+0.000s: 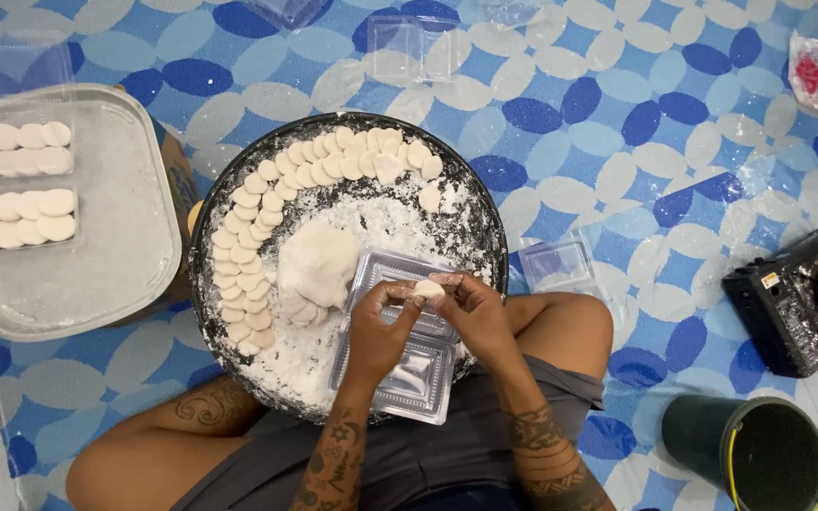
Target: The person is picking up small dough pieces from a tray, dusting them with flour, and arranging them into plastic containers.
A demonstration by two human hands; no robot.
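Observation:
Both hands meet over an open clear plastic clamshell box [400,369] that rests on the near edge of a round black tray [208,220]. My left hand [378,327] and my right hand [473,314] together pinch one small white dough disc [428,289] between the fingertips. The tray is dusted with white flour. It holds a big lump of white dough [318,262] in the middle and several flat white discs [333,163] lined along its far and left rim.
A clear lidded container [125,237] with rows of white discs stands at the left. Empty clear plastic boxes [558,262] lie on the blue patterned mat. A black device [792,303] and a dark green bucket [759,454] are at the right. My crossed legs lie below the tray.

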